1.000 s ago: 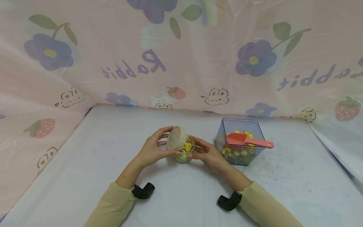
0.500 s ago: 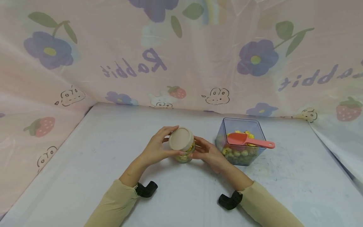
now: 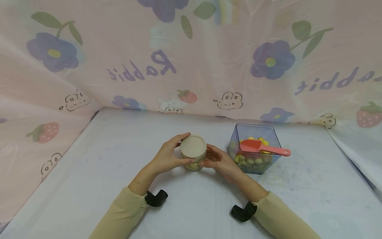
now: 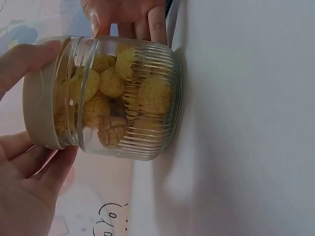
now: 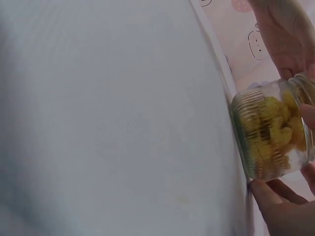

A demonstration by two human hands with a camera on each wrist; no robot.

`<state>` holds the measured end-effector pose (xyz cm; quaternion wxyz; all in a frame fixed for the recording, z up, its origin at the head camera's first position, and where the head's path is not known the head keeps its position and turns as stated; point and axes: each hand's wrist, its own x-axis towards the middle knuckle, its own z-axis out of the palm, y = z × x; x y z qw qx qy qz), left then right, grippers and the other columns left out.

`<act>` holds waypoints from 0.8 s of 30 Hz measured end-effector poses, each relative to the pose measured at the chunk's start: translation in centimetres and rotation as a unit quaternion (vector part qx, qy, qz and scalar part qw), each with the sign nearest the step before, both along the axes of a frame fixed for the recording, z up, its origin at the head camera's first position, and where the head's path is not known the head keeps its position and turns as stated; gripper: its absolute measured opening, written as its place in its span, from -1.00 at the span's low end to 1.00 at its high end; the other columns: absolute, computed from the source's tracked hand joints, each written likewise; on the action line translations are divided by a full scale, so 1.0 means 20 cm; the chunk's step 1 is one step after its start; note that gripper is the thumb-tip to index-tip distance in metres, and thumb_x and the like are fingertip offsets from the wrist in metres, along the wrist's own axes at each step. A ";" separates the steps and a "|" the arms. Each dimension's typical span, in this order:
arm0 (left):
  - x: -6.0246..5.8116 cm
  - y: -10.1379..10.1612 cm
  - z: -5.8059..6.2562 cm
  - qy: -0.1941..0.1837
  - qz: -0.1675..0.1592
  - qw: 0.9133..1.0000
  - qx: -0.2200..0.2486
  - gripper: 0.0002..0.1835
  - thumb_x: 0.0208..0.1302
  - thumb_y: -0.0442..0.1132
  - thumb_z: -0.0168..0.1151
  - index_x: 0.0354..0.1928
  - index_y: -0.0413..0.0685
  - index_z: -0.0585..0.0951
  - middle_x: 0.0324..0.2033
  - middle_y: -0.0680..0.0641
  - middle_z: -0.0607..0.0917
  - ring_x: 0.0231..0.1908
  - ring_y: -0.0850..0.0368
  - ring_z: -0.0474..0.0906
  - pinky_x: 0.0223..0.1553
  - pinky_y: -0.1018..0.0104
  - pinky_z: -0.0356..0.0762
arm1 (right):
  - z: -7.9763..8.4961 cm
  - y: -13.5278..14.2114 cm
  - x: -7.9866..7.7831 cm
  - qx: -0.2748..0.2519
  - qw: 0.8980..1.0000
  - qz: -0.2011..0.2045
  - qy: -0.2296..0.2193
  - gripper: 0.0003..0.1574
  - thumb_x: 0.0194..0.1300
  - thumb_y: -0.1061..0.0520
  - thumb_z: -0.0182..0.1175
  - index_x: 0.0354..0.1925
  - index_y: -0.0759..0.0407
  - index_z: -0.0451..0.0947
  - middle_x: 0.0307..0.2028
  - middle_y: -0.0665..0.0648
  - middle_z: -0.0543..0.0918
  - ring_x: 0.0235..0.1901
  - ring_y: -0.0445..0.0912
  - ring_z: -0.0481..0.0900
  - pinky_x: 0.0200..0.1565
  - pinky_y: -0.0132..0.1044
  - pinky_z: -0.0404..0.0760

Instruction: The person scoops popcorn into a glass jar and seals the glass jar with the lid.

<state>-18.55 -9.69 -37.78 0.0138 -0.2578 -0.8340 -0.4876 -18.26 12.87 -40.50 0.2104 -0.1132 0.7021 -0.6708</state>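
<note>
A ribbed glass jar [image 4: 133, 98] full of yellow popcorn stands upright on the white table. Its beige lid [image 3: 193, 146] sits level over the mouth. My left hand [image 3: 170, 156] grips the lid's rim, thumb at the near side and fingers round the far side. From the right, my right hand [image 3: 219, 162] holds the glass body, its thumb in front and the other fingers mostly hidden behind. In the right wrist view the popcorn [image 5: 273, 128] shows through the glass between both hands.
A clear bluish square container [image 3: 253, 162] with more popcorn stands right of the jar. Across its rim lies a pink scoop [image 3: 262, 148], handle jutting right. A printed curtain [image 3: 191, 59] hangs behind the white table [image 3: 119, 142].
The lid has gone from tilted up on the left to lying flat over the jar's mouth, my left hand shifting slightly right with it. My right hand stays on the jar.
</note>
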 end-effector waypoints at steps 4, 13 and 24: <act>0.00 0.00 0.01 -0.012 -0.004 1.000 -0.005 -0.09 -0.08 -0.29 0.54 0.34 -0.31 0.30 0.28 -0.21 0.43 0.30 -0.08 0.34 0.29 0.07 0.34 | 0.00 0.01 0.00 0.003 1.000 0.001 0.001 -0.06 0.19 0.29 0.25 0.44 0.28 0.06 0.40 0.37 0.19 0.40 0.22 0.15 0.33 0.00 0.28; 0.01 0.01 0.01 -0.015 -0.007 1.000 -0.020 -0.11 -0.08 -0.32 0.52 0.33 -0.32 0.31 0.26 -0.24 0.44 0.27 -0.10 0.36 0.28 0.07 0.35 | 0.00 0.02 0.01 0.000 1.000 0.001 -0.010 -0.08 0.20 0.35 0.19 0.44 0.32 0.03 0.38 0.41 0.20 0.39 0.24 0.16 0.30 -0.05 0.33; 0.01 0.00 0.01 -0.016 -0.018 0.999 -0.032 -0.11 -0.06 -0.31 0.51 0.35 -0.31 0.30 0.28 -0.23 0.43 0.27 -0.10 0.37 0.29 0.05 0.34 | 0.00 0.03 0.01 -0.002 1.000 0.001 -0.016 -0.08 0.20 0.32 0.23 0.44 0.33 0.04 0.38 0.40 0.20 0.39 0.22 0.16 0.30 -0.09 0.33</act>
